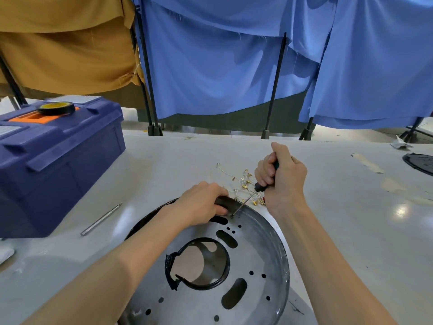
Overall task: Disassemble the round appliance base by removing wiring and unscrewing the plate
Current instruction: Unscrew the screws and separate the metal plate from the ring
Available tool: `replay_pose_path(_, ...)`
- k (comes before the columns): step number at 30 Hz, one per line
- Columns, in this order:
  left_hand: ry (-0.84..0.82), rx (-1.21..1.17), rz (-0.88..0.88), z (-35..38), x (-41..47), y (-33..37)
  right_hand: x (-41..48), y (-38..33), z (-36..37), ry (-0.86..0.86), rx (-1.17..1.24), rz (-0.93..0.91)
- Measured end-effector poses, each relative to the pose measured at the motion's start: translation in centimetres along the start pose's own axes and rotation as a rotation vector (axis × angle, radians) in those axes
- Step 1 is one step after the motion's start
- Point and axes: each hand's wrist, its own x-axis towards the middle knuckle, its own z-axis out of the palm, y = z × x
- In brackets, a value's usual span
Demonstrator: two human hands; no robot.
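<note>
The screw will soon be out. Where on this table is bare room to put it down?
Bare table lies right of the right hand, up to the black disc, and between the toolbox and the wires. Crowded: just behind the round base, among wires and screwdriver.

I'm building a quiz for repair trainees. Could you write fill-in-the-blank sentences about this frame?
1. The right hand grips a ____ whose tip touches the plate near its far edge.
2. The left hand holds the round base by its far ____.
3. Loose wires with gold terminals lie on the ____ beyond the base.
4. A roll of tape sits atop the blue ____.
Missing words: screwdriver; rim; table; toolbox.
</note>
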Motion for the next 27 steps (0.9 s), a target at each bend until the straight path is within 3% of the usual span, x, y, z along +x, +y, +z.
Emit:
replay_pose_path(9,0.023,0.006,0.007,0.2,0.2,-0.1,-0.3,0.3,0.1,-0.065,-0.119,-0.091)
replay_pose_path(15,0.012,-0.049,-0.005,0.3,0.3,-0.2,-0.8,0.1,1.1,-0.247,-0.262,-0.099)
replay_pose_path(19,0.007,-0.384,0.026,-0.4,0.1,-0.3,-1.4,0.2,1.6,-0.362,-0.354,-0.123)
replay_pose_path(24,0.073,-0.936,0.208,-1.4,-0.4,0.8,-1.2,0.1,1.3,-0.330,-0.536,-0.226)
replay_pose_path(27,0.098,-1.010,0.232,-1.0,-0.3,1.4,-0.9,-0.5,0.8,-0.298,-0.614,-0.329)
